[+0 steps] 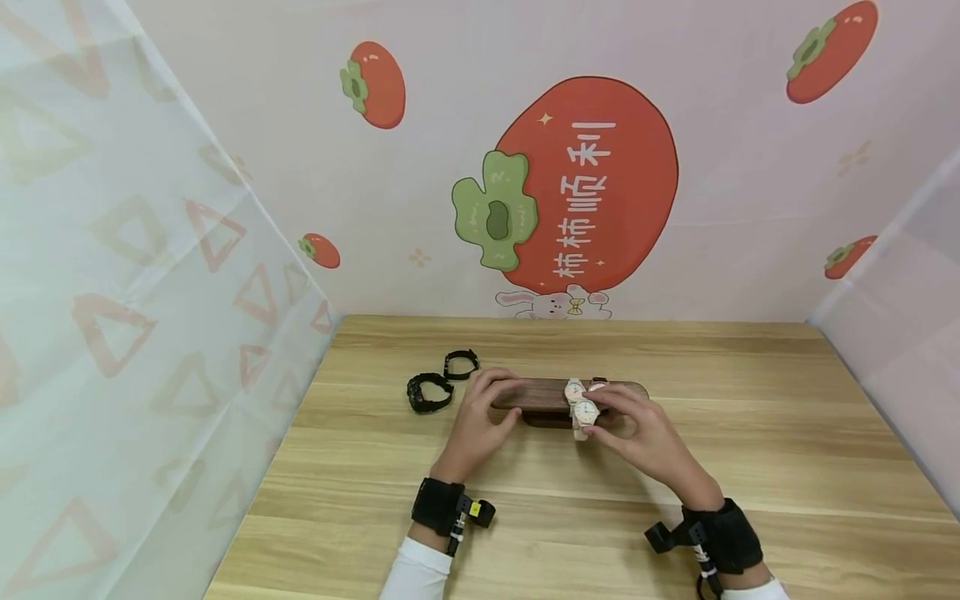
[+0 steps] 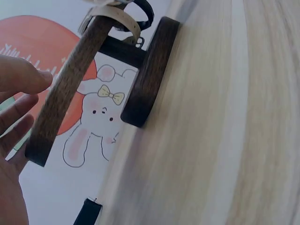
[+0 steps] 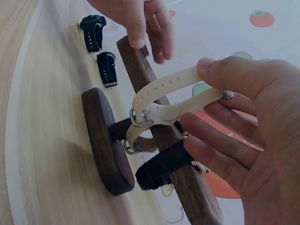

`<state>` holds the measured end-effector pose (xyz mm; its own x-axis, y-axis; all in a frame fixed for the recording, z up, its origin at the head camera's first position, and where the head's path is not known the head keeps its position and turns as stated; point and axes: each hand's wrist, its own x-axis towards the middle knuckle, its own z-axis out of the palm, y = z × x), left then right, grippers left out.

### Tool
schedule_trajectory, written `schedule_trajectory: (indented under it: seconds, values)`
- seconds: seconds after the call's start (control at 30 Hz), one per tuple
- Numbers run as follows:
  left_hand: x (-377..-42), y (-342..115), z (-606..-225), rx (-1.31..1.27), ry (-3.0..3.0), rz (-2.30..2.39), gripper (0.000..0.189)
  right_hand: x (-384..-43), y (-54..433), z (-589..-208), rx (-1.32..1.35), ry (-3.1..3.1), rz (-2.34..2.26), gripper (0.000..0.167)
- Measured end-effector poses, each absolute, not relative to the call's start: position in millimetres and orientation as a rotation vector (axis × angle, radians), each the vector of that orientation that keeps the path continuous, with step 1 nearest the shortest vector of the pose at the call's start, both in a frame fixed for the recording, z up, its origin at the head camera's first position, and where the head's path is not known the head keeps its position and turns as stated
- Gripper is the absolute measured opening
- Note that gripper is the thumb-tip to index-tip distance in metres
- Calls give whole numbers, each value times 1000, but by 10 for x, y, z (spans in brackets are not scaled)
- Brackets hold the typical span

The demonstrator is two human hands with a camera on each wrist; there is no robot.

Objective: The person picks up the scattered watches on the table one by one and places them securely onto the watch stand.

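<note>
My right hand (image 1: 651, 437) pinches a cream-strapped watch (image 1: 586, 411) between thumb and fingers. Its strap (image 3: 168, 84) hangs as a buckled loop in front of the wooden stand's bar. Behind it, a second cream watch (image 1: 574, 388) sits around the bar, with a dark-strapped watch (image 3: 164, 164) beside it, partly hidden by my right fingers in the head view. My left hand (image 1: 480, 425) is at the left end of the dark wooden watch stand (image 1: 543, 395), fingers loosely spread about the bar end and thumb apart from them.
Two black watches, one chunky (image 1: 429, 393) and one slimmer (image 1: 461, 365), lie on the wooden table (image 1: 360, 500) left of the stand. A printed cloth wall (image 1: 720, 208) rises behind the table's back edge, with more cloth at both sides.
</note>
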<state>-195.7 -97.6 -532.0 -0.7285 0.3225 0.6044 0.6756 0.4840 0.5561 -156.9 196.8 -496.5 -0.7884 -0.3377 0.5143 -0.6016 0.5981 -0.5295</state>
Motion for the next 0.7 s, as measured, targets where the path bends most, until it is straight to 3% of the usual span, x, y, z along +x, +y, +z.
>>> schedule_trajectory:
  seconds: [0.7]
  values:
    - [-1944,-1078,-5399,-637,-2447,-1315,52,-1536,2287,-4994,809,-2380,1153,57]
